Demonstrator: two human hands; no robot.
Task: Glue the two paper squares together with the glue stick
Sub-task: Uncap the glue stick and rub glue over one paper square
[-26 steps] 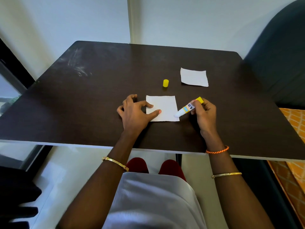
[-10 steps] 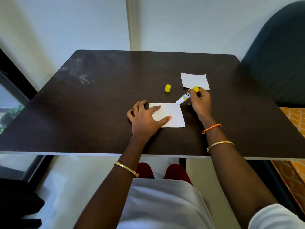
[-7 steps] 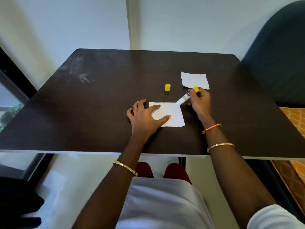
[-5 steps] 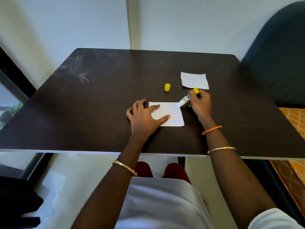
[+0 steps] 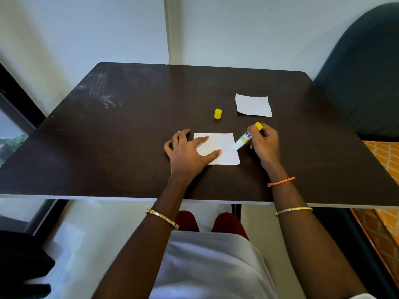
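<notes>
We press our left hand (image 5: 187,154) flat, fingers spread, on the near white paper square (image 5: 224,147) lying on the dark brown wooden table (image 5: 129,137). Our right hand (image 5: 264,145) grasps the white glue stick with the yellow end (image 5: 246,137), tilted, its tip touching that square's right edge. The small yellow cap (image 5: 218,113) stands beyond, and the second white paper square (image 5: 253,105) lies farther right, apart

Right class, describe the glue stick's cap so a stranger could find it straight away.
Start at the dark table. Beyond the near paper, left of the far paper, stands the cap. It alone is a small yellow cylinder, apart from both hands.
</notes>
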